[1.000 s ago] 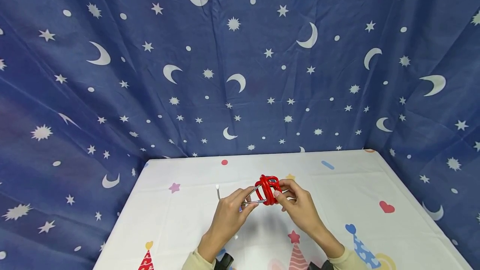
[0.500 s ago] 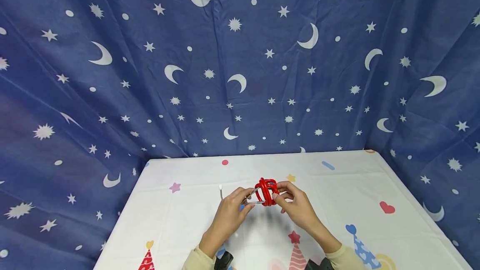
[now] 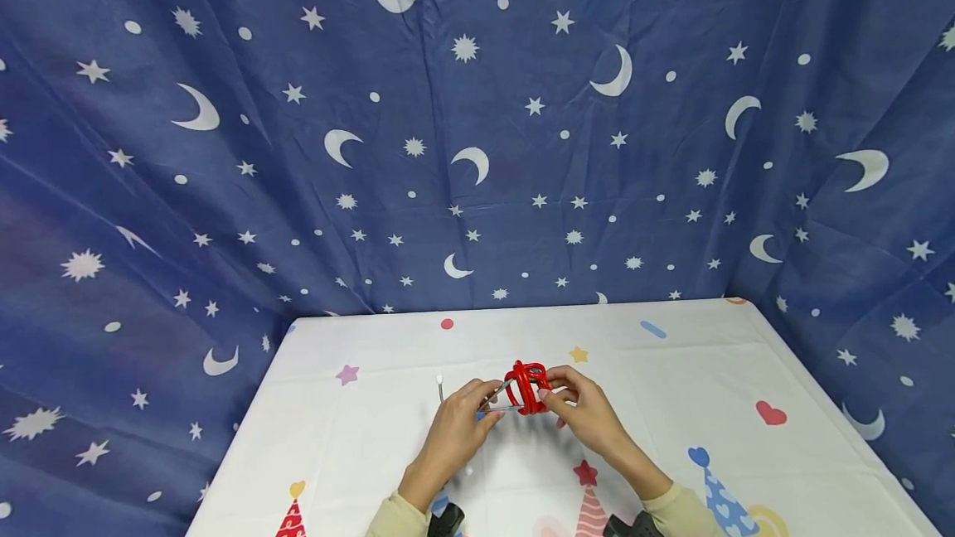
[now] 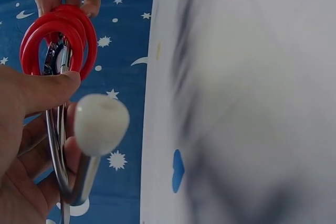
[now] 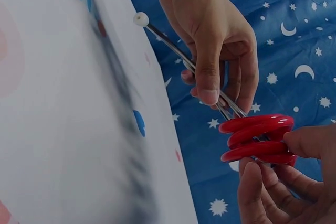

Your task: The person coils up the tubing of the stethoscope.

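Glossy red loops [image 3: 526, 389], like a coil of thick tubing, surround the ends of bent metal rods [image 5: 173, 45]. One rod curves back and ends in a white knob [image 4: 101, 124]. My left hand [image 3: 457, 429] pinches the rods between thumb and fingers, just left of the loops. My right hand [image 3: 589, 411] grips the red loops from the right, thumb on the near side. Something dark and some metal show inside the loops in the left wrist view, too small to tell what. Both hands hold the whole thing above the table.
A white table [image 3: 373, 429] carries a printed cloth with party hats, stars and a heart. A dark blue curtain [image 3: 477, 123] with moons and stars hangs behind and at both sides. A dark device [image 3: 445, 520] sits at the left wrist.
Both hands, with the red loops and metal rods between them, have sunk slightly toward the table's front and shifted a little left. The grips look the same.
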Motion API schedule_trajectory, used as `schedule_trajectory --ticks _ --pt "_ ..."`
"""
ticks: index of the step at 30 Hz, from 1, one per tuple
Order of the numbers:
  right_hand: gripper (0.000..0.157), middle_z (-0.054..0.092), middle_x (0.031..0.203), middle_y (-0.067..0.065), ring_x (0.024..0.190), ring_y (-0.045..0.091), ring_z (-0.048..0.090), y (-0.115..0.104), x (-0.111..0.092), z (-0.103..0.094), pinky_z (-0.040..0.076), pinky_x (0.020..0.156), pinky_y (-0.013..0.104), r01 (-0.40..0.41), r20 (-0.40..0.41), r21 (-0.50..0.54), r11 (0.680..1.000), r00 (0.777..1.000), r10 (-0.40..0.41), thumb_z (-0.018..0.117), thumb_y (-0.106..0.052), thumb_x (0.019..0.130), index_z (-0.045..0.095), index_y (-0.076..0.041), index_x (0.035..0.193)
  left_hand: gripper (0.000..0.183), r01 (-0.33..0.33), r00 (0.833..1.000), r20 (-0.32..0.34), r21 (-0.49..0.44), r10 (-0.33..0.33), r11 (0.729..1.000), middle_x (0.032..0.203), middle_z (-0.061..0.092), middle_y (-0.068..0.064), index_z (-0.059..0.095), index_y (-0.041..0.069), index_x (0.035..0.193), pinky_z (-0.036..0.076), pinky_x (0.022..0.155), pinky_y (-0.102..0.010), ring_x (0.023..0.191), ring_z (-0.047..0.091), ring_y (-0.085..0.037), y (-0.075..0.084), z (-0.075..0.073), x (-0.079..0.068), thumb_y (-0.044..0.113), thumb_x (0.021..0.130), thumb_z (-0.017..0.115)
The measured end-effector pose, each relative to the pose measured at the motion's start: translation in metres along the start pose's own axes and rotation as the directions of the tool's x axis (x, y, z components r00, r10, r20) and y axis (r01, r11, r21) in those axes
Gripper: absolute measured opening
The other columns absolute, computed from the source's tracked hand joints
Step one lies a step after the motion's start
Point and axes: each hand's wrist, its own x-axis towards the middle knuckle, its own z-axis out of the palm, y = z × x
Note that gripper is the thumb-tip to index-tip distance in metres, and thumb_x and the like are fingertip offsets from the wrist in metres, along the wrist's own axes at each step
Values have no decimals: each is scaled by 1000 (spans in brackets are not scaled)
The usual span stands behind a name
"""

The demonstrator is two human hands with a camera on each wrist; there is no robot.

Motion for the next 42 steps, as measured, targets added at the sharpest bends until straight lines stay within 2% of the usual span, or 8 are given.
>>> schedule_trajectory --ticks 5,11,15,21,25,29,36,42 --pt "28 66 109 15 78 25 67 4 1 2 56 57 37 -12 13 -11 1000 1000 12 68 -10 91 60 -6 117 40 15 1000 -4 -12 -15 1000 91 68 5 68 13 118 54 69 -22 79 67 -9 -2 4 -2 15 80 81" --pt "28 65 109 15 79 33 66 7 1 3 55 55 32 -25 19 -9 1000 1000 25 68 -11 91 60 -6 117 41 27 1000 -2 4 -27 1000 91 68 6 68 13 118 53 70 -22 79 66 -8 -4 7 -5 16 79 82" --pt "29 65 110 15 81 33 66 8 1 3 55 56 32 -33 33 0 999 999 33 67 -12 92 59 -6 119 41 40 999 7 6 -40 999 92 69 5 68 13 118 54 71 -24 81 67 -9 -5 8 -6 17 80 81" --pt "35 64 113 18 77 30 66 11 1 4 56 58 35 -43 70 1 999 997 43 67 -12 92 57 -2 124 42 85 995 59 17 -85 996 96 70 4 67 15 121 54 75 -27 84 66 -9 -9 12 -7 17 81 80" --pt "40 64 116 16 70 27 66 14 2 6 56 60 34 -81 86 -18 997 993 82 67 -13 91 56 -2 129 41 119 987 104 25 -121 993 98 71 3 67 15 121 53 77 -31 87 64 -11 -13 15 -9 17 82 80" --pt "44 63 118 15 71 26 66 18 2 7 56 61 36 -110 95 -36 993 989 113 67 -9 89 55 0 131 41 140 981 130 24 -142 990 102 71 1 67 14 121 53 80 -34 92 65 -15 -16 17 -10 16 83 79" --pt "47 63 120 19 70 25 67 26 4 6 56 61 36 -116 131 -67 991 984 124 67 -9 88 54 4 132 39 173 967 189 16 -172 985 93 71 3 68 14 120 51 74 -28 83 62 -6 -22 23 -10 13 82 78" --pt "46 64 115 17 75 19 67 36 6 7 57 59 32 -130 131 -111 985 981 144 65 -7 87 55 4 130 36 170 965 202 18 -170 985 93 71 2 70 11 116 50 71 -24 80 62 -5 -26 24 -11 12 81 79"
